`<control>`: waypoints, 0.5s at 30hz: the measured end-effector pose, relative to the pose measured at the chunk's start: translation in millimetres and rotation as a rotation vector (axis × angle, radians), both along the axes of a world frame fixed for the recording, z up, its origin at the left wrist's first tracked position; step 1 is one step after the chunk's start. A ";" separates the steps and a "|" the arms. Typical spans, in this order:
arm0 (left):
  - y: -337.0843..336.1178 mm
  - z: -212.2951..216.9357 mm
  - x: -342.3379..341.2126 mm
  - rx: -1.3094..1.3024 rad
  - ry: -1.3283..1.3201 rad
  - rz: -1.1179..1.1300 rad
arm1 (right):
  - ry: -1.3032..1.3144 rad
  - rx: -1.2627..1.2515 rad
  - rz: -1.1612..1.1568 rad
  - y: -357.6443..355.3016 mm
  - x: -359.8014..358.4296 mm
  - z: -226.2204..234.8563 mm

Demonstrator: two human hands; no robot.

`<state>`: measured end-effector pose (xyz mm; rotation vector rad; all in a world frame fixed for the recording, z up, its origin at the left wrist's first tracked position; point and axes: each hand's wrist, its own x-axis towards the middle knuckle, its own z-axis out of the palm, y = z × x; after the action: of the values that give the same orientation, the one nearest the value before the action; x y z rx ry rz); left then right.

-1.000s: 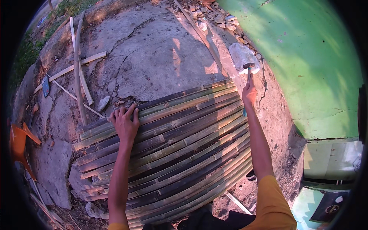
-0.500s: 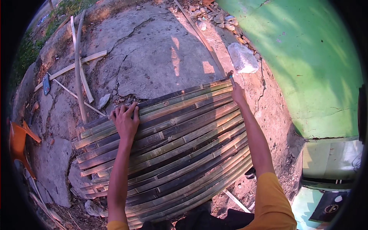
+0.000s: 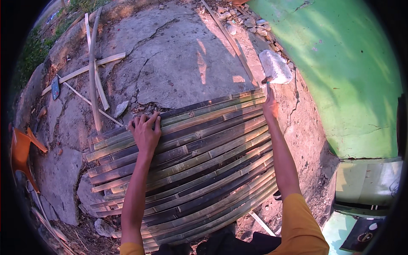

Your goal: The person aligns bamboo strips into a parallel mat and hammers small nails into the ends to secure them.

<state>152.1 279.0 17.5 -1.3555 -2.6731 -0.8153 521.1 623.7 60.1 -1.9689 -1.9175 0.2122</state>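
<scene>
A panel of split bamboo slats (image 3: 204, 153), laid side by side, spreads before me. My left hand (image 3: 146, 134) rests on its far slats left of centre, fingers apart and bent, tips at the far edge. At the panel's far right corner my right hand (image 3: 270, 109) is closed round the handle of a hammer (image 3: 266, 80). The hammer's dark head stands just beyond the end of the farthest slat and looks slightly apart from it. Most of the handle is hidden in my fist.
A long strip of wood (image 3: 231, 42) runs from the far right corner across cracked concrete (image 3: 170, 63). Beside it lies a clear plastic bag (image 3: 276, 67). Crossed wooden sticks (image 3: 92, 68), a phone (image 3: 55, 87) and an orange plastic chair (image 3: 21, 153) are leftward. A green wall (image 3: 340, 72) stands right.
The hammer's head has moved up and to the right, away from the slat's end, with my right hand. My left hand keeps its place on the slats. The whole view has shifted slightly.
</scene>
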 end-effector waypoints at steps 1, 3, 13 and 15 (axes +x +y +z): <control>20.5 -0.9 16.4 0.047 -0.036 -0.033 | -0.163 -0.011 0.097 29.5 51.1 -9.3; 36.7 -5.1 31.5 0.054 -0.068 -0.052 | -0.242 0.017 0.367 65.9 93.0 -0.4; 19.9 -1.6 21.6 0.035 -0.053 0.002 | -0.053 -0.065 0.308 33.9 73.0 12.4; 2.4 1.4 7.9 0.025 -0.053 0.014 | -0.004 0.022 0.339 -13.8 55.9 28.4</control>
<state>160.0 281.4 18.8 -1.3261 -2.6991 -0.8925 577.0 610.0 88.5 -1.6199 -2.2363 0.2768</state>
